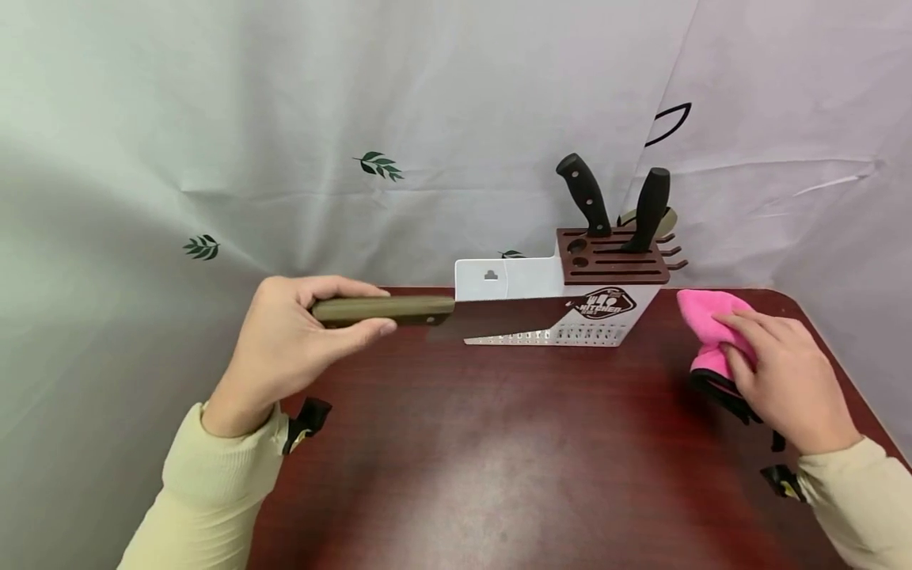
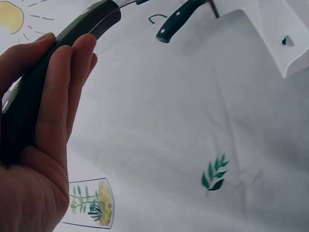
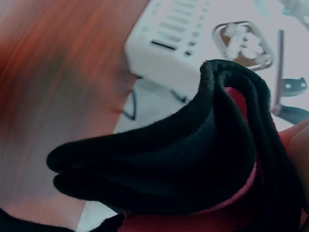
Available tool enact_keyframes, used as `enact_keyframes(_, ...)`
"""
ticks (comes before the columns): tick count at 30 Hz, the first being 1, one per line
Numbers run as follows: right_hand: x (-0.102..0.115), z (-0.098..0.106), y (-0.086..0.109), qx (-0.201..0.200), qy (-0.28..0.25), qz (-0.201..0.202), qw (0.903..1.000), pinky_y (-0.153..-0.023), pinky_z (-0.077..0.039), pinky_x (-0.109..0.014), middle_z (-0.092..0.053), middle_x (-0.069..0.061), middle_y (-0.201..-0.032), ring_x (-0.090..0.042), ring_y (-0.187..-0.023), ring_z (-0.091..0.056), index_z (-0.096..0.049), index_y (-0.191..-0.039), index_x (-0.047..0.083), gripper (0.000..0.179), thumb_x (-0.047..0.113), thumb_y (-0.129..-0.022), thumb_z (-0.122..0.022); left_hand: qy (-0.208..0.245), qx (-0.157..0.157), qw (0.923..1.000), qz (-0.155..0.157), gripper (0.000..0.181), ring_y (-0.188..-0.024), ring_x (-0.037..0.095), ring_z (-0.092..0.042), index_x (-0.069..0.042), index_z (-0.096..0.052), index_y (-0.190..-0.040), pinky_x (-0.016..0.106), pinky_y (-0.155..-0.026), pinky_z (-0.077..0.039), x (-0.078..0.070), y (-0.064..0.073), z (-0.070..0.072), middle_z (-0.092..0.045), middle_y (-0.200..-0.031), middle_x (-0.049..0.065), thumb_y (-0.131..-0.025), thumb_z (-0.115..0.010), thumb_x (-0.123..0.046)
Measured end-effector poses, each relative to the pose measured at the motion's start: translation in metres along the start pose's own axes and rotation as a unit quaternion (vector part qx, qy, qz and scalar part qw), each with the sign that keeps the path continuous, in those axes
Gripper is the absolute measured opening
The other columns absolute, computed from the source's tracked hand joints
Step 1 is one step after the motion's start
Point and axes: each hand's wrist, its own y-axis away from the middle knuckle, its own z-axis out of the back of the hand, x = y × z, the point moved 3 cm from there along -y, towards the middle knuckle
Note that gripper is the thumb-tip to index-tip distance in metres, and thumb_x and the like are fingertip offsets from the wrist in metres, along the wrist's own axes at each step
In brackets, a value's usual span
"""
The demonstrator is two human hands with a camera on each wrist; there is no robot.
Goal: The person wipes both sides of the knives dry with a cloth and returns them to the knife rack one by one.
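My left hand (image 1: 285,340) grips a kitchen knife (image 1: 420,309) by its riveted handle, thumb on one side and fingers on the other. The wide blade points right and overlaps the white side of the knife holder (image 1: 527,277) in the head view. Up close in the left wrist view, the handle (image 2: 72,34) looks dark and lies across the palm. At the right, my right hand (image 1: 787,372) pinches a folded pink cloth (image 1: 712,317) with a black edge. The cloth's dark folds (image 3: 159,179) fill much of the right wrist view.
Two black-handled tools stand in the holder's brown slotted top (image 1: 606,273), one with its handle (image 1: 586,194) tilted left. Small hooks (image 1: 673,253) stick out from its right side. The holder stands at the back of the reddish-brown table (image 1: 499,443), before a pale curtain (image 1: 285,119) with leaf prints.
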Motion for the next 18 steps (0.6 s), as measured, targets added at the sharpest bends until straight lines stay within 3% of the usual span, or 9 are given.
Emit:
enact_keyframes(7, -0.033, -0.016, -0.002, 0.065, 0.019, 0.009, 0.9977, -0.088, -0.039, -0.056, -0.063, -0.033, -0.107, -0.051, -0.093, -0.053, -0.065, -0.111, -0.005, 0.042, -0.008, -0.07, -0.072, -0.002, -0.014, 0.9992, -0.036, 0.02, -0.047, 0.01, -0.055, -0.019, -0.081, -0.092, 0.021, -0.043, -0.038, -0.015, -0.026, 0.011, -0.072, -0.067, -0.007, -0.074, -0.091, -0.021)
enact_keyframes(13, -0.059, -0.032, -0.005, 0.115, 0.026, 0.002, 0.993, -0.087, -0.04, -0.057, -0.064, -0.033, -0.104, -0.052, -0.092, -0.055, -0.065, -0.11, -0.006, 0.038, -0.006, -0.073, -0.072, 0.029, -0.026, 0.9962, -0.078, 0.022, -0.047, 0.012, -0.049, -0.013, -0.081, -0.092, 0.02, -0.044, -0.038, -0.025, -0.051, 0.014, -0.072, -0.071, -0.002, -0.073, -0.091, -0.014)
enact_keyframes(18, -0.073, -0.04, -0.01, 0.153, 0.034, 0.015, 0.9876, -0.087, -0.041, -0.057, -0.065, -0.033, -0.103, -0.051, -0.092, -0.056, -0.066, -0.11, -0.007, 0.038, -0.006, -0.072, -0.072, 0.061, -0.029, 0.9934, -0.093, 0.023, -0.052, 0.014, -0.054, -0.01, -0.08, -0.093, 0.021, -0.046, -0.039, -0.035, -0.073, 0.014, -0.074, -0.077, 0.0, -0.073, -0.091, -0.013)
